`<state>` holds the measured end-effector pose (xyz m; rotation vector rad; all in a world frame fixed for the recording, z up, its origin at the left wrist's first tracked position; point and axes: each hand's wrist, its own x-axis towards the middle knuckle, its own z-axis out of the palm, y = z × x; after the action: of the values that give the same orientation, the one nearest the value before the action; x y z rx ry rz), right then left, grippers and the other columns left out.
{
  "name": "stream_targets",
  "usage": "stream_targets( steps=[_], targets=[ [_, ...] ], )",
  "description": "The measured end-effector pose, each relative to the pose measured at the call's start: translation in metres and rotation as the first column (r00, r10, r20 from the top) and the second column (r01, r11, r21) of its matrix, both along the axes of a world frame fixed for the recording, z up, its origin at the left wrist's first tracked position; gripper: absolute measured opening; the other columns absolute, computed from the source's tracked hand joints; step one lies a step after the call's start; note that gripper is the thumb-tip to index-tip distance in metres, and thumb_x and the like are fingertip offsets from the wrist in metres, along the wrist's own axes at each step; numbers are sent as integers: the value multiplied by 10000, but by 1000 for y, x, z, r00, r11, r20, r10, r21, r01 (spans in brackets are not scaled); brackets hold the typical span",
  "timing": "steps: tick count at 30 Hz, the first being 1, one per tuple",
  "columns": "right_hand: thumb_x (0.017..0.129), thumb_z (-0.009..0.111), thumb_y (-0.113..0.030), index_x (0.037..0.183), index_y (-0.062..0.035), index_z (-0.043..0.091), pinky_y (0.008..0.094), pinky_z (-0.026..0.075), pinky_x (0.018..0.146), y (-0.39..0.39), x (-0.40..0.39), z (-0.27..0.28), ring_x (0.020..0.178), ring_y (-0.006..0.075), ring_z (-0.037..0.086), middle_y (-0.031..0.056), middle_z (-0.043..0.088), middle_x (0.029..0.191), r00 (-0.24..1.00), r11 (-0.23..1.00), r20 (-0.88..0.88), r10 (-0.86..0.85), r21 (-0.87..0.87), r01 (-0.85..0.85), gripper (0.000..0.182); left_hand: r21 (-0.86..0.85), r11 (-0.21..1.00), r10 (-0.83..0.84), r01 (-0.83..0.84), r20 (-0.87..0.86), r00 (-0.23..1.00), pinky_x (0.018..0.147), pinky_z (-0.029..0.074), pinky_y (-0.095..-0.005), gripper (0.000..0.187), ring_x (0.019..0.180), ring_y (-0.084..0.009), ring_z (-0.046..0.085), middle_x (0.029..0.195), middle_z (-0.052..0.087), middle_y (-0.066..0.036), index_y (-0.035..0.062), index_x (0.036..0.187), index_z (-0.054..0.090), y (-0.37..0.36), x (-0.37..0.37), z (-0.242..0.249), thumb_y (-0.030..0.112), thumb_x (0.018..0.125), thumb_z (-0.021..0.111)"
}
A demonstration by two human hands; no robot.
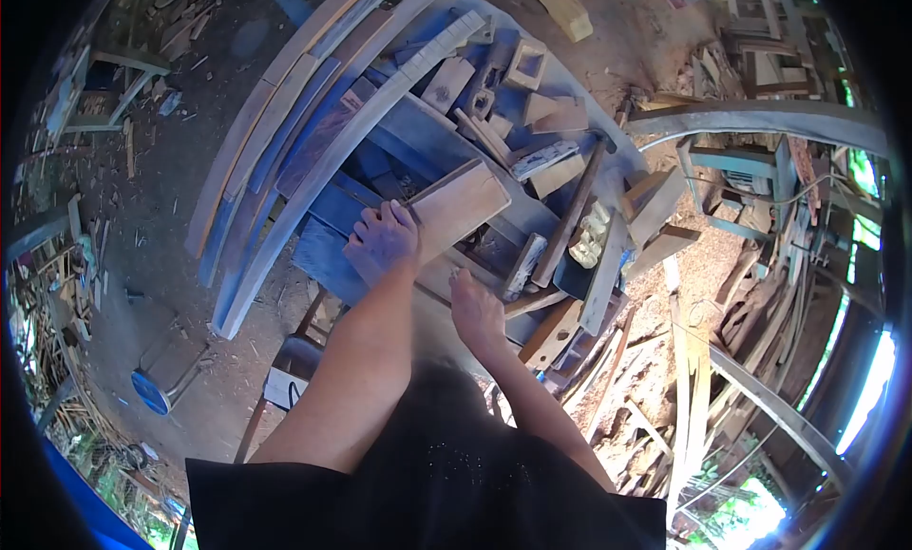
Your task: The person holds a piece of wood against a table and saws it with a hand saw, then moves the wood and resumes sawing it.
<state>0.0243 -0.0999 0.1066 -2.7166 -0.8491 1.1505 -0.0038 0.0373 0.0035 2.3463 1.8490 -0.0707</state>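
Note:
A pale, smooth wooden block (463, 208) lies slanted over the workbench in front of me. My left hand (385, 238) is at the block's near left end, its fingers bent and pressed against the wood there. Just below the block, my right hand (477, 310) is closed, fingertips drawn together and pointing up. Whatever it may be pinching is too small or hidden to make out. Beyond the block lie several wood offcuts, among them a hollow square wooden piece (526, 64) and a flat board piece (447, 85).
Long curved wooden beams (318, 161) run along the bench's left side. At its right are upright planks (570, 213) and a pale lumpy bundle (590, 237). Wood shavings (655, 360) cover the ground at right. A stool (152, 390) stands at lower left.

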Motion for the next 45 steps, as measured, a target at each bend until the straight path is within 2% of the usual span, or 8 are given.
stream_targets(
  steps=[7, 10, 13, 22, 27, 37, 43, 45],
  targets=[
    [970, 458, -194, 1007, -43, 498, 486, 552, 618, 43, 7, -57, 747, 375, 687, 215, 667, 770, 995, 993, 78, 66, 97, -73, 160, 105, 993, -47, 46, 5, 999, 830, 367, -452, 376, 883, -282, 554, 954, 578, -67, 192, 941, 683, -3, -6, -5, 392, 967, 365],
    [961, 443, -198, 1083, -40, 516, 500, 544, 642, 15, 8, -48, 746, 408, 673, 226, 672, 817, 995, 956, 93, 23, 288, -49, 212, 89, 995, -42, 41, 14, 999, 827, 364, -446, 385, 886, -280, 554, 959, 581, -74, 189, 948, 683, 2, 2, -11, 398, 966, 361],
    [950, 452, -170, 1104, -47, 522, 494, 546, 645, -3, -1, -19, 801, 394, 678, 218, 673, 836, 999, 998, -34, -37, 40, 38, 209, 78, 997, -16, 15, 7, 1000, 858, 360, -445, 364, 903, -279, 551, 956, 589, -83, 170, 939, 700, -5, -1, -10, 377, 952, 400],
    [934, 479, -129, 1002, -55, 529, 440, 571, 672, 20, 3, -40, 791, 356, 700, 215, 683, 821, 995, 975, 95, 39, 212, -59, 112, -130, 991, -44, 24, -152, 987, 875, 433, -416, 438, 987, -252, 583, 1035, 594, -74, 185, 1035, 652, 5, 6, 24, 426, 978, 291],
    [918, 502, -132, 1002, -45, 531, 448, 567, 672, 41, 7, -44, 779, 358, 699, 202, 686, 819, 1000, 997, 4, 9, 72, -9, 124, 77, 996, -39, 40, -21, 999, 831, 414, -441, 395, 899, -288, 573, 958, 596, -92, 159, 886, 679, -4, 1, 3, 386, 961, 365],
    [875, 524, -109, 1051, -43, 532, 427, 578, 617, 14, -4, -34, 737, 335, 703, 178, 687, 795, 997, 994, 13, -78, 80, 77, 188, 67, 996, -57, 60, -42, 997, 823, 395, -440, 392, 868, -286, 564, 944, 595, -89, 165, 885, 678, -4, -2, 1, 390, 960, 365],
    [883, 513, -121, 1058, -47, 517, 493, 558, 669, 40, 6, -54, 757, 395, 685, 205, 675, 793, 999, 985, 35, -39, 167, 33, 190, 135, 989, -52, 58, -44, 998, 805, 396, -445, 394, 842, -281, 570, 916, 599, -77, 171, 907, 689, -6, -2, -7, 392, 961, 367],
    [885, 521, -128, 1059, -42, 520, 432, 572, 586, 14, -2, -43, 709, 336, 701, 189, 679, 773, 998, 973, 52, -39, 228, 26, 194, 156, 986, -53, 55, -16, 998, 805, 395, -452, 405, 840, -286, 567, 912, 595, -76, 169, 902, 685, -3, 0, -4, 399, 964, 357]
  ],
)
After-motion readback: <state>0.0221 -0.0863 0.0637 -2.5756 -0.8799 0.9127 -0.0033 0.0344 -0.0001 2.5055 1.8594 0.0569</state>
